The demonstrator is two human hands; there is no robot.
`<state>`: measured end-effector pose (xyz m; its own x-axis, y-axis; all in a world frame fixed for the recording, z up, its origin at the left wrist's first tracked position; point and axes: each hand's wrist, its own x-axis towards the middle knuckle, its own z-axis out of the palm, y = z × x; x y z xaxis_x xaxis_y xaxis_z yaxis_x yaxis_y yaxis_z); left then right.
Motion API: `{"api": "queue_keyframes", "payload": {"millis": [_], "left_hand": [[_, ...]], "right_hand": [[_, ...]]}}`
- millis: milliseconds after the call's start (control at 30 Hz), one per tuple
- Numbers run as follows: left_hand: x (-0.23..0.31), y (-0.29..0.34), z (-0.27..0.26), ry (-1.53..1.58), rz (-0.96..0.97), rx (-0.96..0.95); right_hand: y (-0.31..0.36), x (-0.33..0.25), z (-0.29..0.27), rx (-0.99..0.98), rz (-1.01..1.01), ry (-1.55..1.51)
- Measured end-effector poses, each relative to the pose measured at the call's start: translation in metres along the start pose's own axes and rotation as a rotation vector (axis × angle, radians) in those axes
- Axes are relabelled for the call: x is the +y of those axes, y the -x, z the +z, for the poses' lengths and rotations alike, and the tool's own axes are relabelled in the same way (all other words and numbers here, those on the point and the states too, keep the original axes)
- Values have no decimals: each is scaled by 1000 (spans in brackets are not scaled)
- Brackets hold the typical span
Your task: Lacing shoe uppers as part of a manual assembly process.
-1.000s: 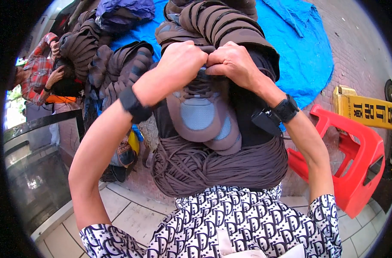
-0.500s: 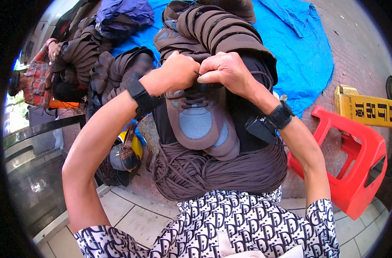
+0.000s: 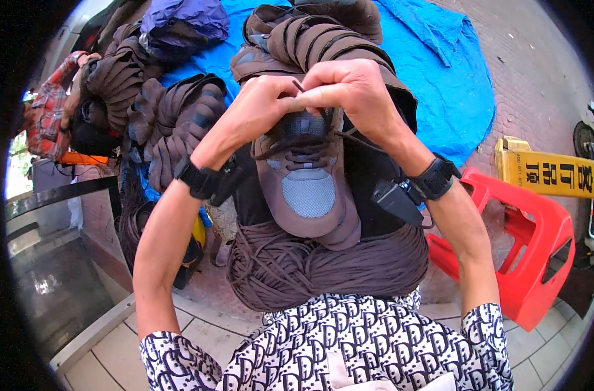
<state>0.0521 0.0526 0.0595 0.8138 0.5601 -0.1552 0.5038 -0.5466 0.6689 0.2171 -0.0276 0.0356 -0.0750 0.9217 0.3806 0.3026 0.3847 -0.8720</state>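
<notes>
A brown shoe upper point(image 3: 277, 212) with a grey-blue mesh toe lies on my lap, its dark lace partly threaded across the tongue. Beneath it another similar upper peeks out. Above its ankle opening my two hands meet. My left hand point(image 3: 266, 107) is closed in a pinch, and my right hand point(image 3: 354, 94) pinches close against it. A dark shoelace point(image 3: 298, 85) sticks up between their fingertips; which hand grips which part is partly hidden. A thick bundle of brown laces point(image 3: 369, 264) lies across my lap, nearer to me than the upper.
Nested brown uppers point(image 3: 336, 39) are piled just beyond, on a blue tarp point(image 3: 450, 85). A red plastic stool point(image 3: 541, 254) and a yellow sign board point(image 3: 545, 171) stand at right. At far left a person in a checked shirt point(image 3: 52, 124) handles more uppers.
My hands have come closer together, and my left forearm has swung inward. The shoe upper shows more of its laces and tongue. The whole view has shifted slightly.
</notes>
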Motion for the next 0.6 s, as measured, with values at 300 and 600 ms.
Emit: {"api": "queue_keyframes", "payload": {"millis": [300,600], "left_hand": [[4,15,4,78,118,173],[36,49,8,98,-69,267]], "right_hand": [[1,23,1,-398,186,67],[7,32,7,-231,328,-476]]}}
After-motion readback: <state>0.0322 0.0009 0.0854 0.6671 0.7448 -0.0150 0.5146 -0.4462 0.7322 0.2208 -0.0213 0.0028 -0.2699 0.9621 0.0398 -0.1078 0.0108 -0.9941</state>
